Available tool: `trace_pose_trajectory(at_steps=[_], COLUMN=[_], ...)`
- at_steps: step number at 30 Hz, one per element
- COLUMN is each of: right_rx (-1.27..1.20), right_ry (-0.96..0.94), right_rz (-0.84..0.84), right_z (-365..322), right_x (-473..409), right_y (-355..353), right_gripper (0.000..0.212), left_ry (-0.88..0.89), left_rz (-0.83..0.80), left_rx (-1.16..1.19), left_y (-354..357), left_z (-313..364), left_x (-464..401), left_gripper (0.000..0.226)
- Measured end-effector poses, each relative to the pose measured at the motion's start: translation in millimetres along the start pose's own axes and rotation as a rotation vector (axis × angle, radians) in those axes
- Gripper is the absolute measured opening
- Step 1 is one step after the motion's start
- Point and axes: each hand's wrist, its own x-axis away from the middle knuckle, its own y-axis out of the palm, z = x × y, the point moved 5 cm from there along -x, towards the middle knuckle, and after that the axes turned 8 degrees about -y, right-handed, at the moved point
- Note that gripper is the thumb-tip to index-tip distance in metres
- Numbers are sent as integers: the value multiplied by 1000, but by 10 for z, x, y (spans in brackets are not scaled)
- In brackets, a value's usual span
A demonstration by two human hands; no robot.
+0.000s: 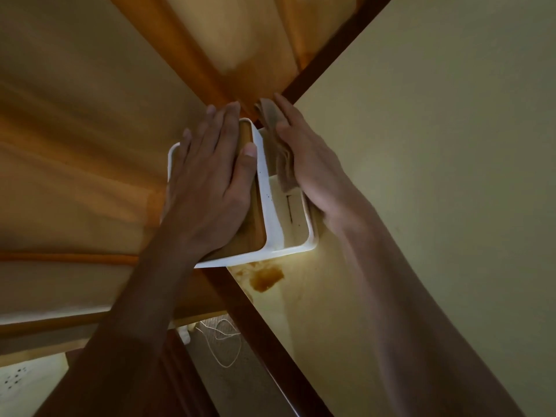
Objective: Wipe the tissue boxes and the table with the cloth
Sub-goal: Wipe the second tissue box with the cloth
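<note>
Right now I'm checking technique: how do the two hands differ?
The left hand lies flat and bare on the tissue box's wooden lid; the right hand presses a cloth against the box's white side. The left looks darker, shaded; the right is lit. Both have fingers extended.

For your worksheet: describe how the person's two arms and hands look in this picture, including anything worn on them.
Both forearms are bare up to the frame edge, with no sleeves showing. The left hand and right hand wear no gloves, and no rings, watch or bracelets are visible. Fingernails look short and unpainted.
</note>
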Motion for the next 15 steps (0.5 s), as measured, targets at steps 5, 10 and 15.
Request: trace_pose_trajectory(at_steps=[5, 10, 15], right_rx=[20, -15, -237], right_ry=[22, -45, -64], right_rz=[9, -12, -7], right_z=[57, 140, 146], right_x=[-35, 371, 1112], right_y=[3, 107, 278], right_gripper=[48, 47, 59], left_ry=[-2, -7, -19], left_rz=[-1, 7, 22], left_rx=[-6, -10, -8], left_y=[-6, -19, -16], left_z=[13, 21, 18], left_x=[4, 6, 13], left_gripper=[64, 64, 65])
